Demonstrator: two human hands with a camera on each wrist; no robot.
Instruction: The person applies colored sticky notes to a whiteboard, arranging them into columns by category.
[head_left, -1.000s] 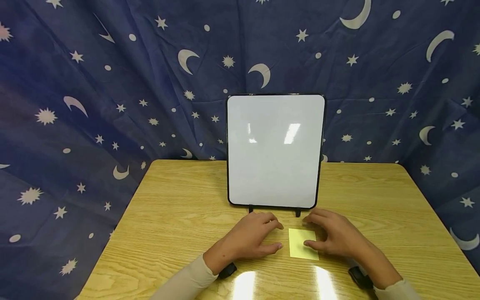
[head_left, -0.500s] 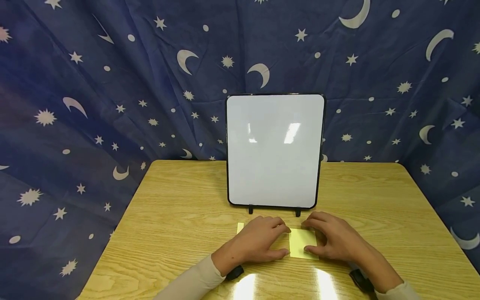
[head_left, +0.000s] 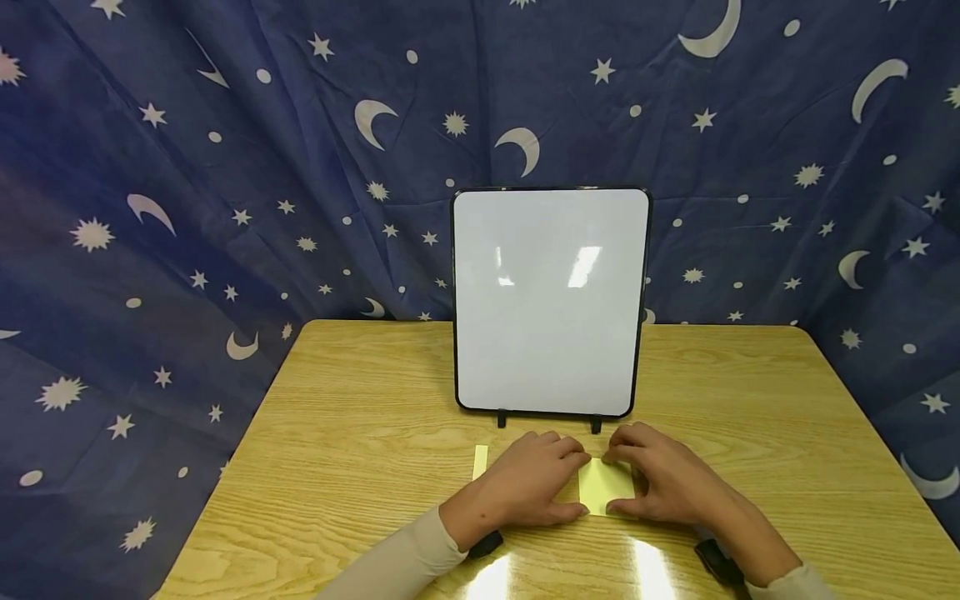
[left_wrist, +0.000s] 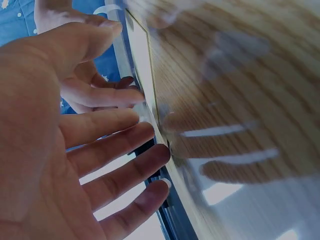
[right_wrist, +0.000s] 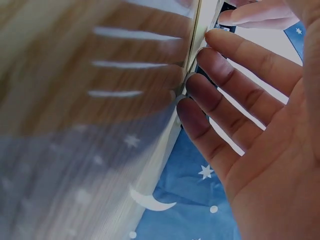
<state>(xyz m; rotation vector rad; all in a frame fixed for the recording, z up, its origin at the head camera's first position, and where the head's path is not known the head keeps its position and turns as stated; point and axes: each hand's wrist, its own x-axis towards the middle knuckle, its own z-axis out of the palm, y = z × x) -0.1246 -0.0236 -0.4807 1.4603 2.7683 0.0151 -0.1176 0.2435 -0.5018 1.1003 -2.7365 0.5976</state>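
A square of yellow paper (head_left: 597, 487), like a sticky note, lies flat on the wooden table between the two hands. My left hand (head_left: 525, 482) has its fingertips and thumb at the paper's left edge. On the other side, my right hand (head_left: 670, 477) rests with index finger and thumb over the paper's right part. Both wrist views show the fingers (left_wrist: 120, 177) loosely extended, their tips at the tabletop. Whether the fingertips press on the paper cannot be told. A narrow yellow strip (head_left: 480, 460) lies left of the left hand, partly hidden by it.
A black-framed whiteboard (head_left: 551, 300) stands upright on small black feet (head_left: 596, 425) just behind the hands. The wooden table (head_left: 360, 400) extends to both sides. A blue curtain (head_left: 225, 150) with moons and stars hangs behind and at the sides.
My left hand has moved right until its fingertips reach the yellow square, uncovering the yellow strip on its left. My right hand has stayed almost in place.
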